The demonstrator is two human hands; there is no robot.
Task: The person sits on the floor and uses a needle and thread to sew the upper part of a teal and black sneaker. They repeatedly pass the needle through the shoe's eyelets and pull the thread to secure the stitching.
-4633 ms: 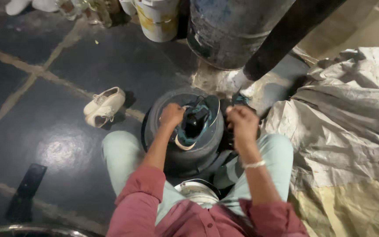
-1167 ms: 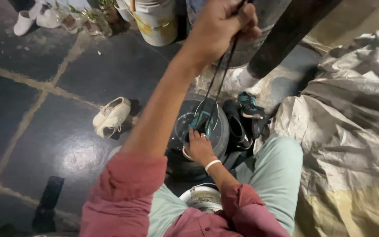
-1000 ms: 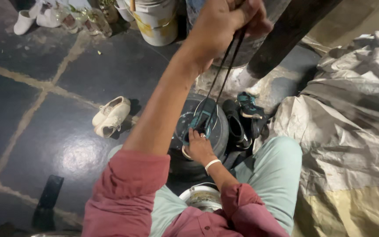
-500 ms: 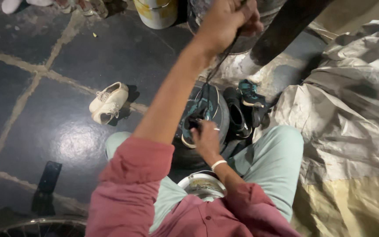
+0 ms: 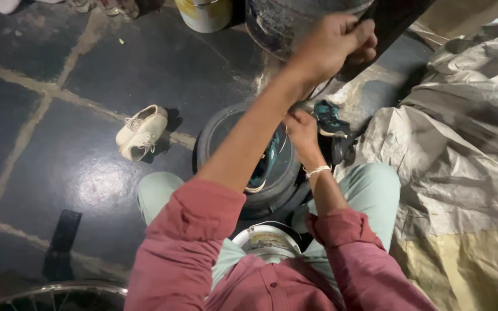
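The left hand (image 5: 332, 46) is raised high and clenched into a fist; what its grip encloses cannot be made out here, since nothing shows clearly between the fingers. The right hand (image 5: 302, 128) is lower, pressed down on the teal shoe (image 5: 265, 167), its grip closed on the shoe's upper edge, fingers curled over it. The shoe lies directly under that grip, sole toward the person's lap, resting on a round black stand (image 5: 243, 167) between the knees. From the raised left grip, the shoe is well below and nearer the body.

Just beyond the right grip, away from the body and to its right, lies a second teal shoe (image 5: 328, 118), with a dark object beside it that is too shadowed to name. Far to the left of both grips a single cream shoe (image 5: 141, 131) sits on the dark stone floor (image 5: 76, 173). That makes two teal shoes and one cream one.

Below the right grip, against the person's lap, sits one round metal tin (image 5: 265, 239). Above the left grip stand one large dark drum (image 5: 286, 23) and one yellowish bucket (image 5: 206, 12). To the right of both grips spreads a crumpled grey sheet (image 5: 462, 155). At the bottom left edge, one spoked wheel rim (image 5: 59, 294) shows.
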